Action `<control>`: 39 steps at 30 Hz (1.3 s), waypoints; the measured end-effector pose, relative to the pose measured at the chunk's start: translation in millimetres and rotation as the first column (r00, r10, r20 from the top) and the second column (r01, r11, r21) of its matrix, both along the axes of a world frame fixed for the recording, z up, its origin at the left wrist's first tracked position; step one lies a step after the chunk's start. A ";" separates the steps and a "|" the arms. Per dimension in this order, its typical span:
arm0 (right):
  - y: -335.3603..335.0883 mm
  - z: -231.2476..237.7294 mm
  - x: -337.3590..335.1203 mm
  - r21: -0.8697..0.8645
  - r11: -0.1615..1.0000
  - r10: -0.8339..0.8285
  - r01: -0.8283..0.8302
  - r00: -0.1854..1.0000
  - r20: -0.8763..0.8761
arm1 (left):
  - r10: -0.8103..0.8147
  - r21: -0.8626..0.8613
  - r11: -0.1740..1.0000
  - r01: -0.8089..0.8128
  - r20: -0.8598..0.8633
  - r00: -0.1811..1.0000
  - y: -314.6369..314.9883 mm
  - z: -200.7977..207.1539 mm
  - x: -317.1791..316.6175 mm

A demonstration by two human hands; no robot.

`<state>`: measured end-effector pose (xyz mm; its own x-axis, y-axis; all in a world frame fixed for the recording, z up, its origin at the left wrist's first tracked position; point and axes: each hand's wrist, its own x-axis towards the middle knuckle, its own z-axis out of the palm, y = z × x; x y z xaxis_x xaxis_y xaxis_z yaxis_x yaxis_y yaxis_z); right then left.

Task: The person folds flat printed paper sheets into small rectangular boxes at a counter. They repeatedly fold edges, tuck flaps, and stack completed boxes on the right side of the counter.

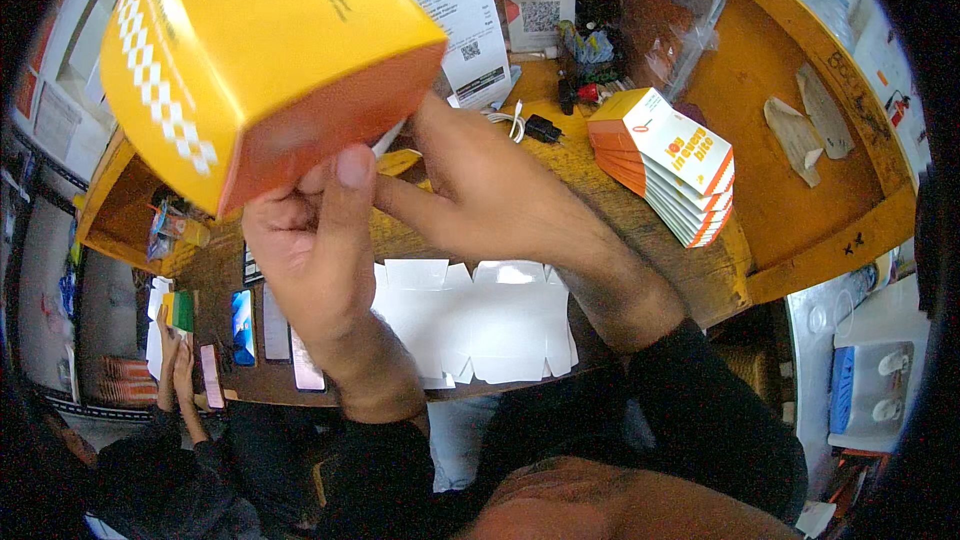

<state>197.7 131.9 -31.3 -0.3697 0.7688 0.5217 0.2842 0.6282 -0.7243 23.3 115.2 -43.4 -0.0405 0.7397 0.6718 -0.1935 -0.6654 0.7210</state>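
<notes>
A folded yellow carton box [290,30], with a white lattice band and an orange-red underside, is raised above the table at the upper left. My left hand [315,230] grips its lower edge, the thumb pressed against the orange-red face. My right hand [480,175] is at the box's near right corner, its fingers partly hidden behind the box and its thumb stretched toward my left hand. Below my forearms, a flat die-cut card sheet [470,325], white side up, lies on the wooden table. To the right stands a nested stack of yellow, white and orange cartons [665,165].
A long paper slip [465,15] and a code card [540,15] stand at the back, near a black charger [543,128] with a white cable. Several phones [243,325] lie at the left. A co-worker's hands [178,370] hold a green-and-yellow carton there. A raised wooden rim [820,250] borders the right.
</notes>
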 end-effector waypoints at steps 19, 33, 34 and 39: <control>28.9 -2.4 11.1 -0.048 0.972 0.137 -0.228 0.723 -0.678 | -0.210 0.293 0.950 0.111 0.330 0.920 -23.5 34.6 -40.0; 12.9 -15.1 -36.0 0.051 0.997 0.081 -0.062 0.783 -0.617 | 0.520 0.085 0.852 -0.517 -0.017 0.854 30.0 9.2 15.0; 9.6 -16.0 -39.4 0.031 0.999 0.050 -0.039 0.779 -0.625 | 0.524 0.073 0.849 -0.523 0.006 0.851 33.4 6.3 14.8; 1.6 -17.1 -39.9 0.053 0.985 -0.106 0.166 0.814 -0.572 | 0.531 -0.147 0.845 -0.514 0.117 0.839 27.7 3.7 18.9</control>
<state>157.8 133.5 -48.4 0.1173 0.7243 0.6795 -0.0685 0.6885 -0.7220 42.2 142.9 -39.8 -0.5333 0.6460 0.5462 0.0519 -0.6194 0.7833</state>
